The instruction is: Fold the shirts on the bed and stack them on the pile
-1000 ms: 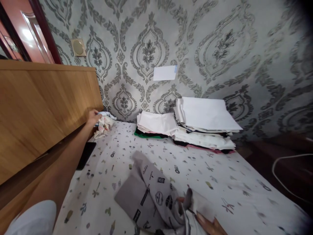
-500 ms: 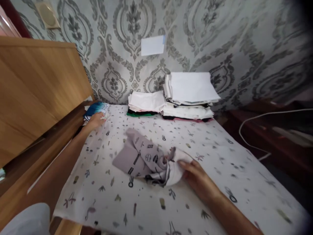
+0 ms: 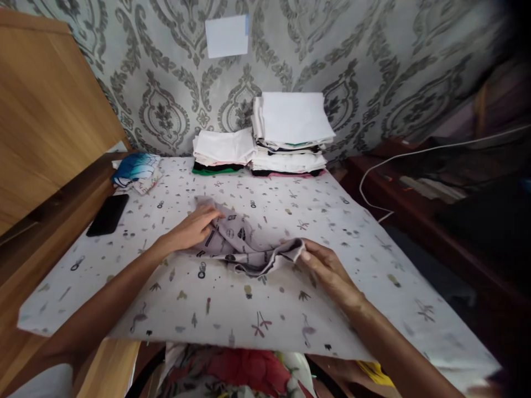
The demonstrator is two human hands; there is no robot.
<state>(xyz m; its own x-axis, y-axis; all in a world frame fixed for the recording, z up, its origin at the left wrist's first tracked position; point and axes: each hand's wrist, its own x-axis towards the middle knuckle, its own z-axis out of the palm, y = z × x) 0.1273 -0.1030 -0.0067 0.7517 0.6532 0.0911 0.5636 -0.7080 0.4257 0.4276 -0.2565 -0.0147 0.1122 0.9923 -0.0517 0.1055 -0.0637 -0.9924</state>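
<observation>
Grey printed cloth (image 3: pixel 244 246), one, crumpled; lying on the patterned counter (image 3: pixel 186 320) between left hand (image 3: pixel 197 225) and right hand (image 3: pixel 329 271), which stand apart. Long axis: slantwise, far left end to near right end. Left: fingers curled over the far end; grip cannot be told. Right: pinching the raised near edge. Neither nearer; both touching. Tall folded stack (image 3: pixel 294 119): beyond, well apart.

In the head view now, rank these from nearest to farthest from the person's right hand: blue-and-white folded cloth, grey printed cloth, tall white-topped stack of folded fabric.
1. Grey printed cloth: its right end is held in the right hand.
2. Tall white-topped stack of folded fabric: back, near the middle.
3. Blue-and-white folded cloth: back, far left.
</observation>
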